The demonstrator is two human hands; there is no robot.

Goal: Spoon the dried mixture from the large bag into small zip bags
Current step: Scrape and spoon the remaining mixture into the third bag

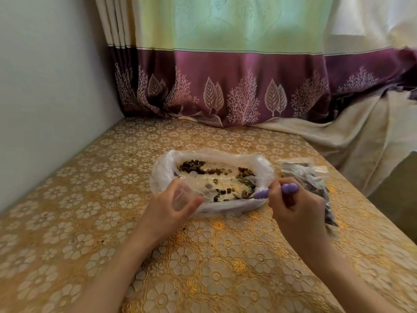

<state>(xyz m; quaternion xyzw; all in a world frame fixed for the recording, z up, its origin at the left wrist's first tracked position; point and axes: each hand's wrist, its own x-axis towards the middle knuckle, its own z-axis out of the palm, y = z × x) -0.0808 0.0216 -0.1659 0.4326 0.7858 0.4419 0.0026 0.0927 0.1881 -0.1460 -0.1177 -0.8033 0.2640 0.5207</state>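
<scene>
The large clear bag (261,168) lies open on the table, its mouth rolled back, with scattered dark and greenish dried mixture (198,168) inside. My left hand (173,205) holds a small clear zip bag (184,195) at the large bag's near left rim. My right hand (295,206) grips a purple-handled spoon (270,192). The spoon's bowl dips into the mixture at the bag's near right side. Filled small zip bags (311,177) lie stacked just right of the large bag, partly behind my right hand.
The table wears a gold floral cloth (214,256). A white wall stands on the left. A purple and green curtain (225,86) hangs at the back, and a cream cloth (361,136) drapes over the right rear corner. The table's right edge drops off near the filled bags.
</scene>
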